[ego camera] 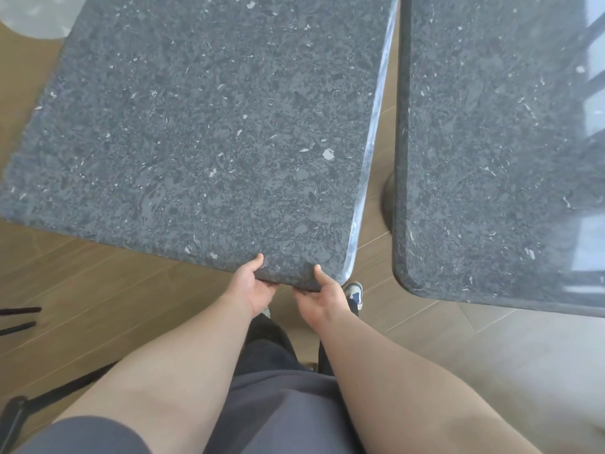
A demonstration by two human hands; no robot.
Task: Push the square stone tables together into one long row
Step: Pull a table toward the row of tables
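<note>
A dark speckled square stone table (203, 126) fills the upper left and lies skewed. A second stone table (497, 142) stands to its right, with a wedge of floor between them that narrows toward the top. My left hand (253, 285) grips the near edge of the left table, thumb on top and fingers underneath. My right hand (322, 294) grips the same edge beside the near right corner, thumb on top too.
The second table's round pedestal base (388, 204) shows in the gap. The floor is wooden planks (98, 296) on the left and pale tile (507, 355) at right. Black chair legs (19, 319) lie at the left edge. My shoe (355, 294) is under the corner.
</note>
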